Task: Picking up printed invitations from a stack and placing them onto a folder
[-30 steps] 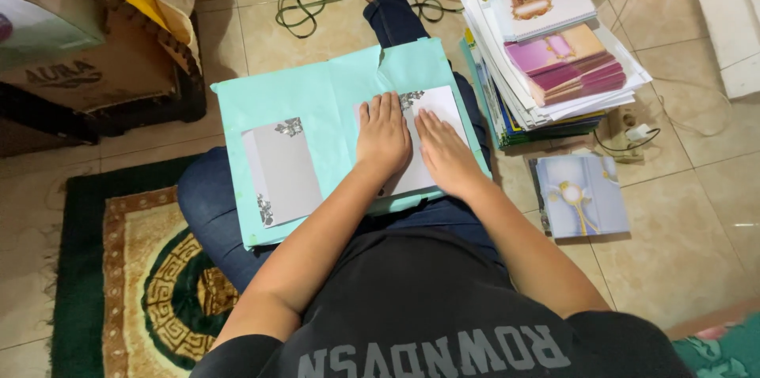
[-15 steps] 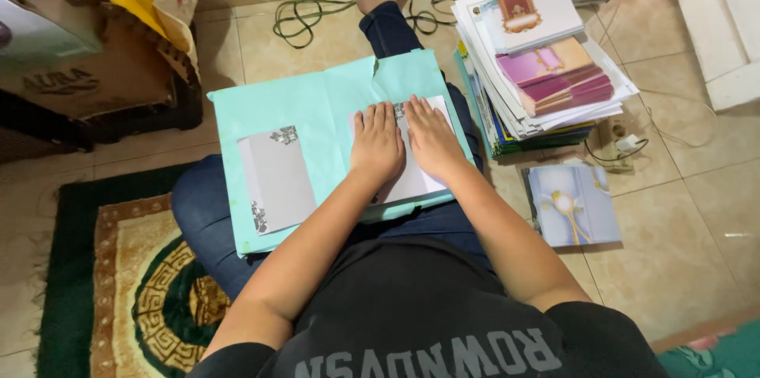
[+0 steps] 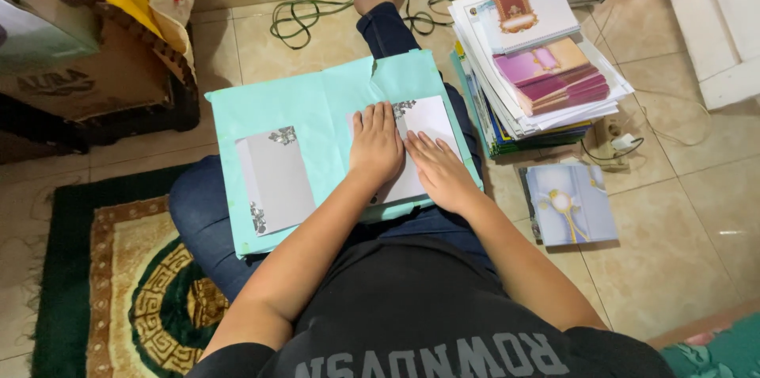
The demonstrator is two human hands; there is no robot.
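Note:
A turquoise folder (image 3: 324, 109) lies across my lap. On its right half rests a white card with grey floral corners (image 3: 431, 121). My left hand (image 3: 376, 144) lies flat on that card, fingers together and pointing away from me. Beside it my right hand (image 3: 439, 168) also presses flat on the card, fingers slightly spread. Both hands hold nothing. A second white card with grey floral corners (image 3: 275, 180) sits on the folder's left half, untouched.
A tall stack of papers and coloured cards (image 3: 538, 53) stands on the tiled floor at right, with a pale blue card (image 3: 570, 204) in front of it. A green cable (image 3: 317, 18) lies ahead. A cardboard box (image 3: 87, 85) and green-and-gold rug (image 3: 119, 283) are at left.
Both hands stay flat on the right-hand card, with only a slight shift. The view has drifted a little; the cards and folder have not moved.

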